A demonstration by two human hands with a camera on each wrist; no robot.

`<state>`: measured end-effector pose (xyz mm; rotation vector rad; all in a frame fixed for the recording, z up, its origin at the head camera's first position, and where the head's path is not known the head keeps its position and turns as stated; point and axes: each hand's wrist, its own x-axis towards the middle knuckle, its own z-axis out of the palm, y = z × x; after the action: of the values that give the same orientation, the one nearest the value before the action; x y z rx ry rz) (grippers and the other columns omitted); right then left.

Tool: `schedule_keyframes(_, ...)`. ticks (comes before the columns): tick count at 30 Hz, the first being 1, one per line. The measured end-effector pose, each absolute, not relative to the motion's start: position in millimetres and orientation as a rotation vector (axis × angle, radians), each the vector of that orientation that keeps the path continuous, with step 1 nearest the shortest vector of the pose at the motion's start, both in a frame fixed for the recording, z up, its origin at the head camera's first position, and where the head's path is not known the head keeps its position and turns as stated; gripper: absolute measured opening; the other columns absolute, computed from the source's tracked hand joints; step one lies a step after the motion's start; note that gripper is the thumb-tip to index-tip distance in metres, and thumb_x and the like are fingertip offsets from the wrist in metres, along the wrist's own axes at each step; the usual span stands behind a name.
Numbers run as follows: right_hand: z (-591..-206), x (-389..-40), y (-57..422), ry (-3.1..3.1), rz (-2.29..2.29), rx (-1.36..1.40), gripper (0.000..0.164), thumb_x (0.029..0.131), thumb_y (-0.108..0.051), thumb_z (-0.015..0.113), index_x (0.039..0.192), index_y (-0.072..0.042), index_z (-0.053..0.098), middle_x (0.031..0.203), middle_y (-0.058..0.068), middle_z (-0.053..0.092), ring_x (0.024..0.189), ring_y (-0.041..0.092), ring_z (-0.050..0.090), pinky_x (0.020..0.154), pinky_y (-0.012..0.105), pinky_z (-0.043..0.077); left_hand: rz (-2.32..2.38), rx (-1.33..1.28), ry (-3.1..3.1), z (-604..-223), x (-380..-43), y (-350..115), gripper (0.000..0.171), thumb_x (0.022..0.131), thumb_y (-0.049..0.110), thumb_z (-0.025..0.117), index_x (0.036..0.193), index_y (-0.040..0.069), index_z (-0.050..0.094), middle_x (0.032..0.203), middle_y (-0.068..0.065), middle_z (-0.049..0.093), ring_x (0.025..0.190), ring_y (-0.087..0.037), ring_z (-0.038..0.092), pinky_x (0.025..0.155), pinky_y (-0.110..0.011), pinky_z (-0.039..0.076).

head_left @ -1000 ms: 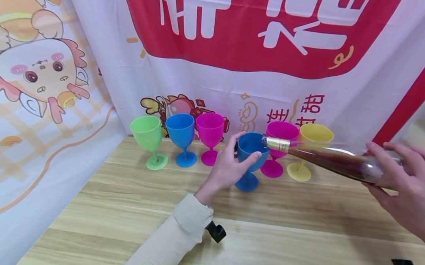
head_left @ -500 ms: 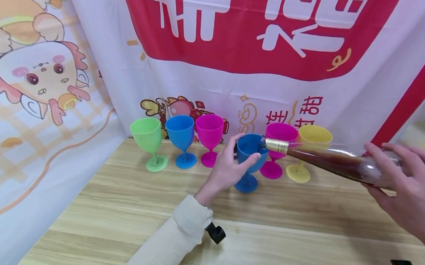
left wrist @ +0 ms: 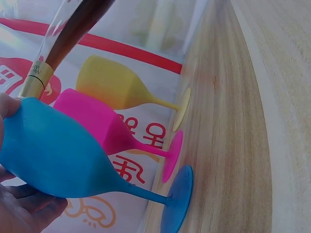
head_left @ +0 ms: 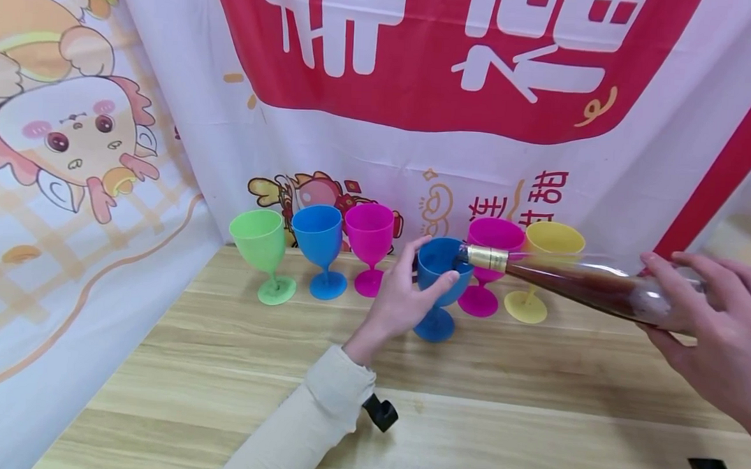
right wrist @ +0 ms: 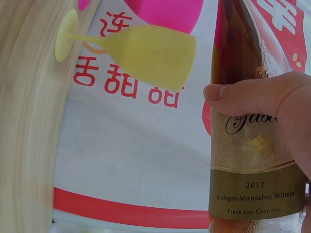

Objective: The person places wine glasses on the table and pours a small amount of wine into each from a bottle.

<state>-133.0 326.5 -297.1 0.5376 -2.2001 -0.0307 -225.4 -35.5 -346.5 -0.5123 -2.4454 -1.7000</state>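
Observation:
My left hand (head_left: 394,295) holds a blue plastic goblet (head_left: 455,294) by its bowl, thumb on the near side and fingers around the far side. The goblet stands upright with its foot on the wooden table (head_left: 230,396). In my right hand (head_left: 724,327) is a clear glass wine bottle (head_left: 575,282), tipped nearly flat. Its gold-banded neck points left and its mouth sits at the blue goblet's rim. Dark red-brown liquid lies along the lower side of the bottle. The right wrist view shows my thumb across the bottle's label (right wrist: 252,189).
Behind my left hand, a green goblet (head_left: 258,240), another blue goblet (head_left: 317,235) and a magenta goblet (head_left: 370,234) stand in a row. A second magenta goblet (head_left: 491,232) and a yellow goblet (head_left: 554,237) stand behind the bottle. Printed cloth (head_left: 354,142) hangs at the back.

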Motion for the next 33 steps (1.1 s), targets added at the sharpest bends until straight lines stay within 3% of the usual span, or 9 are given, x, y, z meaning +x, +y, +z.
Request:
schedule_keyframes(4, -297.3, -133.6, 326.6, -2.186, -0.034, 0.550, 0.090, 0.105, -0.072, 0.006, 0.156, -0.012, 0.048, 0.138, 0.036, 0.049, 0.125, 0.057, 0.041, 0.090, 0.071, 0.040, -1.698, -0.510, -2.450, -347.7, -226.0, -35.5, 0.077, 0.098, 0.051, 0.070, 0.163, 0.029, 0.034, 0.162, -0.009, 0.051, 0.144, -0.036, 0.056, 0.111, -0.060, 0.054)
schedule_keyframes(7, -297.2, -133.3, 326.9, -2.193, -0.036, 0.543, 0.057, 0.107, -0.041, 0.041, 0.156, -0.012, 0.049, 0.139, 0.036, 0.050, 0.125, 0.056, 0.041, 0.091, 0.071, 0.040, -1.694, -0.510, -2.453, -348.6, -226.5, -35.6, 0.077, 0.098, 0.051, 0.070, 0.163, 0.029, 0.034, 0.162, -0.009, 0.051, 0.144, -0.036, 0.056, 0.111, -0.059, 0.054)
schedule_keyframes(11, -297.1, -132.8, 326.5, -2.207, -0.039, 0.534, 0.090, 0.069, -0.017, 0.073, 0.156, -0.013, 0.049, 0.141, 0.035, 0.049, 0.128, 0.055, 0.041, 0.093, 0.071, 0.041, -1.692, -0.506, -2.451, -348.8, -226.4, -35.9, 0.078, 0.098, 0.051, 0.070, 0.163, 0.030, 0.034, 0.163, -0.008, 0.051, 0.145, -0.036, 0.055, 0.110, -0.058, 0.055)
schedule_keyframes(14, -296.9, -133.2, 326.5, -2.198, -0.042, 0.543, 0.056, 0.108, -0.040, 0.047, 0.156, -0.012, 0.049, 0.140, 0.036, 0.049, 0.127, 0.056, 0.041, 0.092, 0.071, 0.040, -1.701, -0.508, -2.448, -348.7, -226.2, -36.0, 0.078, 0.098, 0.051, 0.071, 0.163, 0.030, 0.034, 0.163, -0.008, 0.051, 0.145, -0.036, 0.055, 0.110, -0.060, 0.054)
schedule_keyframes(16, -296.7, -133.5, 326.7, -2.187, -0.038, 0.554, 0.080, 0.108, -0.065, 0.013, 0.156, -0.011, 0.049, 0.139, 0.036, 0.050, 0.125, 0.056, 0.041, 0.090, 0.071, 0.040, -1.702, -0.509, -2.448, -348.6, -226.1, -36.1, 0.078, 0.098, 0.051, 0.071, 0.163, 0.030, 0.034, 0.163, -0.008, 0.051, 0.145, -0.037, 0.056, 0.110, -0.060, 0.054)
schedule_keyframes(20, -296.0, -133.5, 327.3, -2.181, -0.026, 0.557, 0.096, 0.101, -0.077, 0.006, 0.155, -0.012, 0.051, 0.137, 0.036, 0.051, 0.122, 0.057, 0.042, 0.087, 0.069, 0.040, -1.695, -0.511, -2.450, -347.9, -226.1, -36.3, 0.078, 0.097, 0.052, 0.071, 0.163, 0.031, 0.034, 0.162, -0.007, 0.051, 0.145, -0.035, 0.056, 0.110, -0.058, 0.055)
schedule_keyframes(23, -296.0, -132.7, 326.9, -2.193, -0.026, 0.551, 0.054, 0.109, -0.037, 0.043, 0.156, -0.012, 0.049, 0.139, 0.036, 0.050, 0.124, 0.056, 0.042, 0.089, 0.069, 0.041, -1.700, -0.516, -2.444, -347.6, -226.4, -36.5, 0.078, 0.097, 0.051, 0.071, 0.163, 0.030, 0.034, 0.163, -0.008, 0.051, 0.145, -0.036, 0.055, 0.111, -0.060, 0.054)
schedule_keyframes(27, -296.3, -131.3, 325.4, -2.214, -0.030, 0.535, 0.106, 0.055, -0.012, 0.075, 0.157, -0.013, 0.047, 0.142, 0.036, 0.048, 0.127, 0.055, 0.041, 0.092, 0.069, 0.040, -1.703, -0.519, -2.441, -347.5, -227.1, -36.4, 0.078, 0.098, 0.051, 0.071, 0.163, 0.029, 0.034, 0.163, -0.009, 0.051, 0.145, -0.036, 0.055, 0.111, -0.061, 0.053)
schedule_keyframes(33, -295.8, -131.2, 323.6, -2.227, -0.029, 0.511, 0.123, 0.042, 0.006, 0.094, 0.155, -0.012, 0.050, 0.141, 0.035, 0.049, 0.127, 0.054, 0.041, 0.092, 0.068, 0.040, -1.700, -0.521, -2.443, -348.2, -227.4, -36.4, 0.078, 0.098, 0.050, 0.071, 0.163, 0.028, 0.034, 0.163, -0.009, 0.050, 0.146, -0.037, 0.055, 0.112, -0.060, 0.053)
